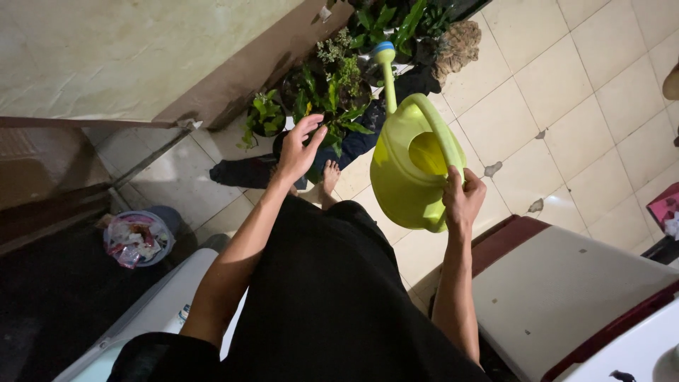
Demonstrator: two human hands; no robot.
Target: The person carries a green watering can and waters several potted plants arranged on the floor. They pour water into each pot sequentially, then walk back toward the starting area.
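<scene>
Right hand is closed around the rear of the handle of a lime-green watering can, fingers wrapped over the arch. Can sits at centre-right of the scene, held above the tiled floor, body near the person, spout pointing far toward the plants; spout tip is light blue.

Left hand is empty, palm spread, fingers loosely extended, hanging in the air left of the can and not touching it. Directly beyond it: a row of potted plants along the base of the wall, leafy green, one small pot furthest left.

A dark cloth lies on the floor under the left hand. One bare foot shows just beside it.

Near left: a bucket stuffed with wrappers. Near right: a white lid with red trim.
</scene>
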